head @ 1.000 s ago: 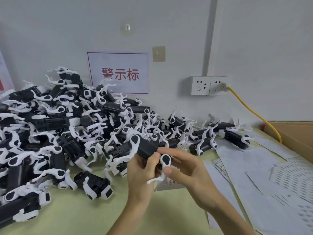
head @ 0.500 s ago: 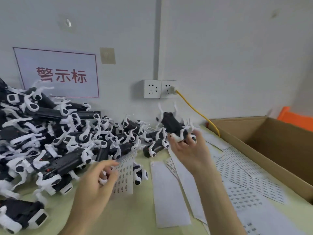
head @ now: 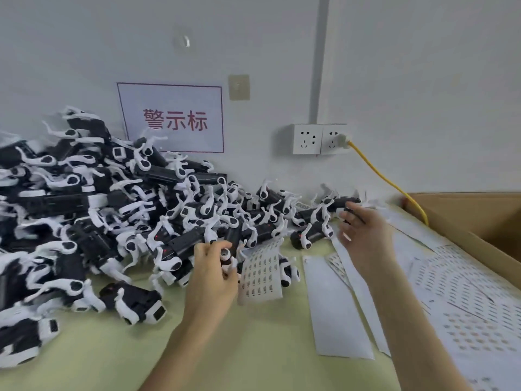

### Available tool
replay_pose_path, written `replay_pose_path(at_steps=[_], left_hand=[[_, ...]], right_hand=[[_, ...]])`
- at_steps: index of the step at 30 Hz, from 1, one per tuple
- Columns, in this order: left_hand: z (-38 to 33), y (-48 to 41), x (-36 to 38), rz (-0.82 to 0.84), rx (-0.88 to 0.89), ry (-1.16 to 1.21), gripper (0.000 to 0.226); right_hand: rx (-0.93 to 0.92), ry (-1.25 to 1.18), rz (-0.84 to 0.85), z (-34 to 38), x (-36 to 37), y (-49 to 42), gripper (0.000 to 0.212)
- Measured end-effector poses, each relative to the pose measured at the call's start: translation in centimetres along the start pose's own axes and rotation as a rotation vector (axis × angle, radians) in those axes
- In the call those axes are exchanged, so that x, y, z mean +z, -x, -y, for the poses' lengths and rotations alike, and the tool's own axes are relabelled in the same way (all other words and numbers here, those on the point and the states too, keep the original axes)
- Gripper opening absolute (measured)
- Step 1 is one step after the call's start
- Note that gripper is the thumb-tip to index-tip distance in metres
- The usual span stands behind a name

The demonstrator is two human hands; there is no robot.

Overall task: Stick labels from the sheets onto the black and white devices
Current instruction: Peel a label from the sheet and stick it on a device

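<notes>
A big heap of black and white devices fills the left and back of the green table. My left hand is at the heap's near edge, its fingers curled round a small black and white device. Just right of that hand a sheet of labels leans against the heap. My right hand hovers with spread fingers at the heap's right end. Its fingertips are beside a device lying there, and it holds nothing.
Bare backing sheets and peeled label sheets cover the table's right side. An open cardboard box stands at the right edge. A yellow cable runs from the wall socket towards the box. A red-lettered sign hangs on the wall.
My right hand carried the device from both hands to the heap's right end and let it go. My left hand dropped to the heap's edge and took hold of another device.
</notes>
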State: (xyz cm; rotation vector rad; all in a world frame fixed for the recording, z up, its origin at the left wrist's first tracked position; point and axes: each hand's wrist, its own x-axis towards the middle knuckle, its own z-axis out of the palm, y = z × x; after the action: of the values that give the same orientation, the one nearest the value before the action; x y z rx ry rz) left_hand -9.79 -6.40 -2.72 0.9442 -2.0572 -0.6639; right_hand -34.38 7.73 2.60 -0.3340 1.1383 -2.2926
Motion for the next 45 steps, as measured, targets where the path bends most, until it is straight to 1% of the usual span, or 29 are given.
replay_pose_path(at_steps=[3,5,7,9,10,11,12,13,15,17,18,19,20,22,23,25,27,28,29,31,33,35,38,40,41,42,43,44,45], left_hand=[[0.4,-0.1,0.0,0.014,0.034,-0.05,0.025],[0.6,-0.2,0.1,0.061,0.065,-0.08,0.015],[0.6,-0.1,0.1,0.052,0.092,-0.091,0.017],[0.4,0.0,0.2,0.014,0.147,-0.105,0.025],[0.2,0.1,0.2,-0.001,0.181,-0.112,0.027],[0.1,0.3,0.2,-0.016,0.218,-0.104,0.026],[-0.2,0.4,0.2,-0.011,0.25,-0.077,0.026],[-0.4,0.5,0.2,0.018,0.273,-0.034,0.034],[-0.6,0.6,0.5,0.154,0.34,-0.019,0.067],[-0.4,1.0,1.1,0.305,0.443,-0.173,0.094],[-0.3,1.2,1.3,0.34,0.494,-0.256,0.098],[-0.3,1.3,1.5,0.336,0.535,-0.282,0.094],[-0.4,1.3,1.5,0.303,0.547,-0.225,0.084],[-0.8,1.1,1.0,0.218,0.495,0.0,0.06],[-0.9,0.9,0.8,0.167,0.485,0.057,0.051],[-0.9,0.6,0.4,0.052,0.495,0.091,0.052],[-0.8,0.6,0.0,-0.026,0.51,0.085,0.058],[-0.7,0.6,-0.1,-0.051,0.529,0.037,0.058],[-0.7,0.6,-0.1,-0.051,0.556,-0.029,0.057],[-0.9,0.7,0.0,0.041,0.597,-0.185,0.058],[-0.9,0.8,0.3,0.121,0.619,-0.229,0.066],[-1.1,0.9,0.2,0.027,0.558,-0.097,0.074],[-1.0,0.5,-0.3,-0.211,0.405,0.14,0.076],[-0.6,0.3,-0.7,-0.347,0.396,0.144,0.072],[-0.6,0.1,-0.9,-0.376,0.394,0.105,0.07],[-0.6,0.1,-1.0,-0.357,0.408,0.06,0.067],[-0.8,0.1,-1.0,-0.274,0.429,0.008,0.061],[-0.9,0.1,-0.7,-0.138,0.443,-0.081,0.053],[-0.9,0.2,-0.2,0.042,0.436,-0.229,0.047]], right_hand=[[-0.096,0.401,0.066,-3.7,1.6,0.7,0.018],[-0.175,0.73,0.172,-5.0,1.4,1.1,0.028],[-0.13,0.982,0.37,-5.5,0.7,1.3,0.032],[-0.016,1.129,0.559,-5.7,0.0,1.5,0.041],[0.02,1.192,0.615,-5.9,-0.3,1.6,0.051],[0.007,1.274,0.647,-6.1,-0.3,1.5,0.058],[-0.06,1.378,0.655,-6.3,-0.3,1.5,0.06],[-0.147,1.469,0.647,-6.4,-0.2,1.4,0.057],[-0.239,1.513,0.611,-6.6,0.0,1.5,0.051],[-0.195,1.447,0.585,-6.7,0.0,1.5,0.051],[-0.147,1.383,0.59,-6.6,0.0,1.5,0.053],[-0.103,1.302,0.606,-6.2,0.1,1.7,0.055],[-0.08,1.205,0.623,-5.9,0.3,2.0,0.058],[-0.094,0.988,0.605,-5.2,0.7,2.5,0.061],[-0.116,0.873,0.565,-4.9,0.9,2.7,0.062],[-0.123,0.584,0.469,-4.6,1.2,2.5,0.061],[-0.048,0.279,0.332,-3.9,1.1,2.1,0.055],[0.001,0.186,0.265,-3.5,0.9,1.7,0.052],[0.033,0.154,0.215,-3.1,0.6,1.5,0.05],[0.06,0.138,0.177,-2.6,0.1,1.1,0.046],[0.08,0.038,0.148,-2.5,-0.1,0.8,0.049],[0.105,-0.12,0.085,-2.3,0.0,1.0,0.047],[0.059,-0.346,-0.003,-1.9,-0.3,1.1,0.046],[0.056,-0.389,-0.051,-1.6,-1.0,0.8,0.057],[0.066,-0.387,-0.05,-1.4,-1.2,0.8,0.061],[0.082,-0.386,-0.033,-1.2,-1.4,0.8,0.063],[0.097,-0.387,-0.006,-1.1,-1.5,0.9,0.063],[0.109,-0.388,0.029,-1.0,-1.4,1.1,0.062],[0.119,-0.381,0.071,-0.9,-1.1,1.4,0.057]])
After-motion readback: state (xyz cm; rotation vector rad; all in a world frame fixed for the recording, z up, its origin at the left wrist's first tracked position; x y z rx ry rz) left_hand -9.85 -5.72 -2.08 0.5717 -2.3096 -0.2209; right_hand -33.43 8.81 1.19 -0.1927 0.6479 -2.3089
